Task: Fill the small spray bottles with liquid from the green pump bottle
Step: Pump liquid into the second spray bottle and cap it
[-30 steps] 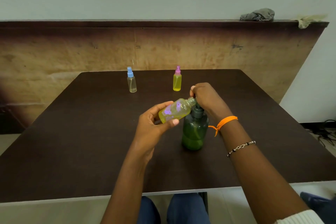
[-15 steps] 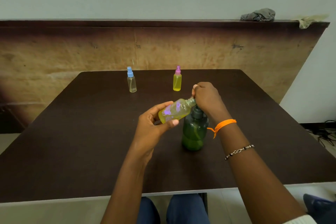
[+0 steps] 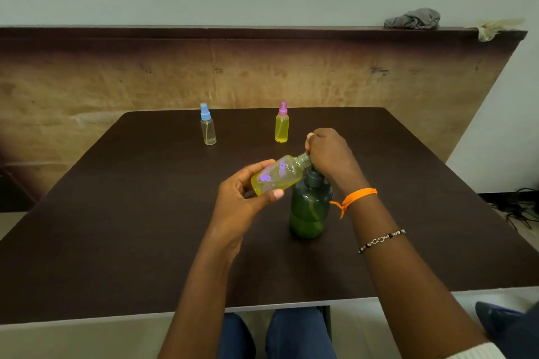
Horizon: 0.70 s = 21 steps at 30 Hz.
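Holding an uncapped small spray bottle (image 3: pixel 277 175) in the left hand (image 3: pixel 242 207), thumb across the near side and fingers (image 3: pixel 256 167) curled behind it, yellow liquid filling most of its body, purple print showing on the side. Lying tilted, long axis running from lower left to upper right, open neck pointing up and right toward the pump head. Pressing down on the top of the green pump bottle (image 3: pixel 310 210) with the right hand (image 3: pixel 331 156), fingers curled over the pump so the spout is hidden; cannot tell whether liquid is flowing. Standing upright near the middle of the dark desk (image 3: pixel 116 227), the green bottle's translucent body too dark for its liquid level to be made out. Standing upright well apart at the far side of the desk: a blue-capped spray bottle (image 3: pixel 207 128), clear with only a faint tint at the bottom, and a pink-capped spray bottle (image 3: pixel 282 127) filled with yellow liquid nearly to the neck. Lying on the ledge behind, a crumpled grey cloth (image 3: pixel 412 19)
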### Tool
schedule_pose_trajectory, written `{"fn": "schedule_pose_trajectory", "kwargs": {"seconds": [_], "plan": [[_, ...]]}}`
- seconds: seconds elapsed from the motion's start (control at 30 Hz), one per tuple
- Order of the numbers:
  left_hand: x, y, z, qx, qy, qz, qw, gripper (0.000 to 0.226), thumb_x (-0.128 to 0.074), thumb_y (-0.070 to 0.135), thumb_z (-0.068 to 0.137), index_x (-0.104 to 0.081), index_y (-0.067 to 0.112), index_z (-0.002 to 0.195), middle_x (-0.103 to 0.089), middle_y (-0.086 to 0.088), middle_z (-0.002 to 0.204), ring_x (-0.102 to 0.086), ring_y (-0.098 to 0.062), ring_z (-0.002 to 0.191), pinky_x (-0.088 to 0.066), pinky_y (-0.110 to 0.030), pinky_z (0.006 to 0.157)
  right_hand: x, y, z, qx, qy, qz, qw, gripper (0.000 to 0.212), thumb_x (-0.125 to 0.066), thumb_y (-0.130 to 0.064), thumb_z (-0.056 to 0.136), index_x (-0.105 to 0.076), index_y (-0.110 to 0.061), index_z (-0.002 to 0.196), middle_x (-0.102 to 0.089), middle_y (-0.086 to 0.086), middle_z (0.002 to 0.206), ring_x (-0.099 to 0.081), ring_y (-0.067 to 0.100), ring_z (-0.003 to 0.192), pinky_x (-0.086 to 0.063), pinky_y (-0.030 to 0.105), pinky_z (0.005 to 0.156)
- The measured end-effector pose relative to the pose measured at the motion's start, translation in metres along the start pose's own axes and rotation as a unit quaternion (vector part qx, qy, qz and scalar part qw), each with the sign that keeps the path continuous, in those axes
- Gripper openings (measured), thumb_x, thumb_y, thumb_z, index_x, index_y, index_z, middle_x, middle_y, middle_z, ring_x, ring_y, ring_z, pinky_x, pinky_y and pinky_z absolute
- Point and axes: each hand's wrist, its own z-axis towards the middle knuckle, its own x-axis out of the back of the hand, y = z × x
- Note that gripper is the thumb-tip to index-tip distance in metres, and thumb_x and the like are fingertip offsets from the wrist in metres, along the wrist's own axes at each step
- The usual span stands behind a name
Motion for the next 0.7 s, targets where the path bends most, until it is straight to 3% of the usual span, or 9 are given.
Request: {"fn": "schedule_pose_trajectory", "kwargs": {"seconds": [0.17,0.3,0.43,0.53,0.7], "plan": [[0.0008,0.0037,0.0014,-0.009,-0.003,0.005,1.000,0.047,-0.072,-0.008,0.070,-0.066,0.025,0.103,-0.072,0.006,0.098,-0.065,-0.004,0.091,-0.050,-0.015,0.076,0.0084,-0.0111,0.0008,-0.001,-0.022,-0.024,0.999,0.023,-0.038,-0.024,0.093,-0.057,-0.014,0.083,-0.063,0.016,0.104,-0.057,0.037,0.102,-0.043,0.048,0.097],[0.0008,-0.0005,0.0015,-0.004,-0.003,0.006,1.000,0.047,-0.072,-0.008,0.070,-0.066,0.026,0.102,-0.073,0.009,0.095,-0.065,-0.004,0.092,-0.050,-0.016,0.077,0.0030,-0.0088,0.0007,-0.001,-0.025,0.031,0.999,0.027,-0.038,-0.029,0.082,-0.049,-0.013,0.064,-0.055,0.015,0.083,-0.053,0.036,0.084,-0.044,0.044,0.080],[0.0009,-0.0032,0.0008,-0.001,-0.002,0.012,1.000,0.047,-0.072,-0.007,0.069,-0.065,0.026,0.103,-0.073,0.008,0.096,-0.065,-0.005,0.094,-0.050,-0.019,0.083,-0.0009,-0.0055,-0.0006,-0.017,-0.030,0.060,0.998,0.028,-0.031,-0.038,0.067,-0.045,-0.015,0.058,-0.054,0.016,0.081,-0.052,0.039,0.080,-0.046,0.050,0.080],[0.0014,-0.0014,0.0005,0.000,-0.002,0.011,1.000,0.047,-0.072,-0.007,0.069,-0.066,0.026,0.102,-0.073,0.009,0.096,-0.065,-0.005,0.094,-0.050,-0.022,0.086,0.0000,-0.0044,-0.0009,-0.014,-0.023,0.047,0.999,0.029,-0.034,-0.036,0.076,-0.046,-0.016,0.060,-0.057,0.016,0.085,-0.056,0.042,0.088,-0.046,0.053,0.086],[0.0012,0.0031,0.0012,-0.003,-0.004,0.006,1.000,0.047,-0.072,-0.007,0.069,-0.066,0.025,0.103,-0.072,0.006,0.097,-0.065,-0.005,0.092,-0.049,-0.015,0.077,0.0027,-0.0059,0.0031,0.001,-0.007,0.030,1.000,0.032,-0.036,-0.026,0.091,-0.048,-0.017,0.063,-0.059,0.014,0.087,-0.057,0.039,0.093,-0.044,0.051,0.090]]}}
